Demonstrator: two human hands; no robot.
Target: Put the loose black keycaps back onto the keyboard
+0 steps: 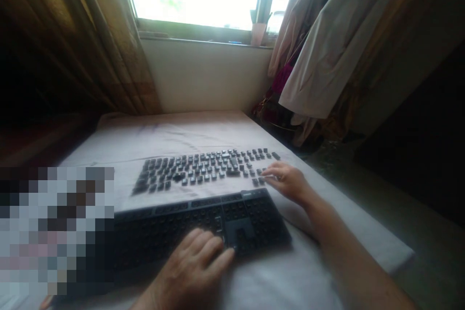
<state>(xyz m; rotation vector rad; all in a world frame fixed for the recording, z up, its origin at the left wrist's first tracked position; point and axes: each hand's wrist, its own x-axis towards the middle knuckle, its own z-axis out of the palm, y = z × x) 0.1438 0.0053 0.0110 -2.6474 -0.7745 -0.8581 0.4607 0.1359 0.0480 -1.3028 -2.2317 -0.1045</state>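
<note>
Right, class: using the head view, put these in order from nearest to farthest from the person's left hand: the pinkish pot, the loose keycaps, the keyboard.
From the left hand:
1. Keyboard: right at the hand.
2. Loose keycaps: in rows beyond the keyboard's far edge.
3. Pinkish pot: far off at the window, toward the right.

Can't read anything tbh: the pale mark (247, 193) at the far edge of the keyboard (203, 216) is too blurry, same with the keycaps (196, 166) beyond it.
</note>
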